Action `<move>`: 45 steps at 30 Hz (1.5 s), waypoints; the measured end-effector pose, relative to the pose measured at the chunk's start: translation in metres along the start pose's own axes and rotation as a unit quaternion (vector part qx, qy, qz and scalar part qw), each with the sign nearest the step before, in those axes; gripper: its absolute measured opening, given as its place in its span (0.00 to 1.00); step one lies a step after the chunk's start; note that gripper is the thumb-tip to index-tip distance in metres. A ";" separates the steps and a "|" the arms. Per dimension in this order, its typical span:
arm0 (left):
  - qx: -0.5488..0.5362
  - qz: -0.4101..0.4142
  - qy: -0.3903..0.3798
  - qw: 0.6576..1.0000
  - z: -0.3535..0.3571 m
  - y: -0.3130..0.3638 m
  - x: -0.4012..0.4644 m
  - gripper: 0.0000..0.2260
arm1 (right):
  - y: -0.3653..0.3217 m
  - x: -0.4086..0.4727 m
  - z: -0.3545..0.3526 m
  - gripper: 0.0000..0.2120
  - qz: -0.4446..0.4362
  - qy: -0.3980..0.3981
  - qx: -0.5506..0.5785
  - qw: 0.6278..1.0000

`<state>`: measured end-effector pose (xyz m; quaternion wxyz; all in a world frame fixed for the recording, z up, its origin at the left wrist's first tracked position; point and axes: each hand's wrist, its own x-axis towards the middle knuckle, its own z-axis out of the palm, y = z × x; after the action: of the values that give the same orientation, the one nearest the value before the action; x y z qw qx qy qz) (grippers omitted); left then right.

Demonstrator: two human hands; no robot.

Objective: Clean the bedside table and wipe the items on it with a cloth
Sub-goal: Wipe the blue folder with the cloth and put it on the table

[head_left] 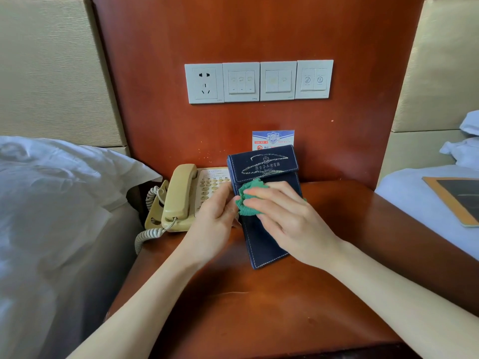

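Wiping the navy pouch at the frame's centre

Right hand (285, 216) presses a bunched green cloth (248, 200) onto the denim pouch (264, 234), fingers spread; left hand (215, 216) pinches the pouch's edge beside the beige telephone (181, 195).

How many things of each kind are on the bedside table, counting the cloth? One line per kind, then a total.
Telephone: 1
Navy pouch: 1
Printed card: 1
Green cloth: 1
Total: 4

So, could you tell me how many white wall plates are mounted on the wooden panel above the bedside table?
4, in one row: socket plate far left, three-switch plate next, two-switch plate after it, symbol-switch plate far right. None looks hidden.
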<state>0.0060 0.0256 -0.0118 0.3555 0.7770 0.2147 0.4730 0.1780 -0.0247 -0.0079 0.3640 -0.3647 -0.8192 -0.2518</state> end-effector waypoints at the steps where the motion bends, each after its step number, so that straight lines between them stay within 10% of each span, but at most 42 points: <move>1: 0.009 0.000 0.001 1.000 0.001 0.000 0.000 0.13 | 0.000 0.000 0.000 0.12 0.003 0.004 -0.011 1.000; 28: 0.072 -0.017 0.218 0.973 -0.012 -0.005 0.010 0.12 | 0.047 -0.006 -0.016 0.10 0.318 0.223 0.122 0.913; 31: 0.093 -0.027 0.201 0.975 -0.018 -0.006 0.013 0.13 | 0.045 -0.005 -0.015 0.10 0.347 0.192 0.215 0.893; 39: 0.133 -0.039 0.139 0.980 -0.020 -0.010 0.011 0.13 | 0.032 0.000 -0.015 0.14 0.441 0.042 0.579 0.684; 45: 0.095 -0.078 0.093 0.988 -0.018 -0.011 0.010 0.15 | 0.036 0.001 -0.018 0.13 0.447 -0.002 0.517 0.730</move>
<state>-0.0055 0.0461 -0.0091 0.2944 0.7408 0.3504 0.4917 0.2135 -0.0146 0.0090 0.5653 -0.4444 -0.5659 0.4033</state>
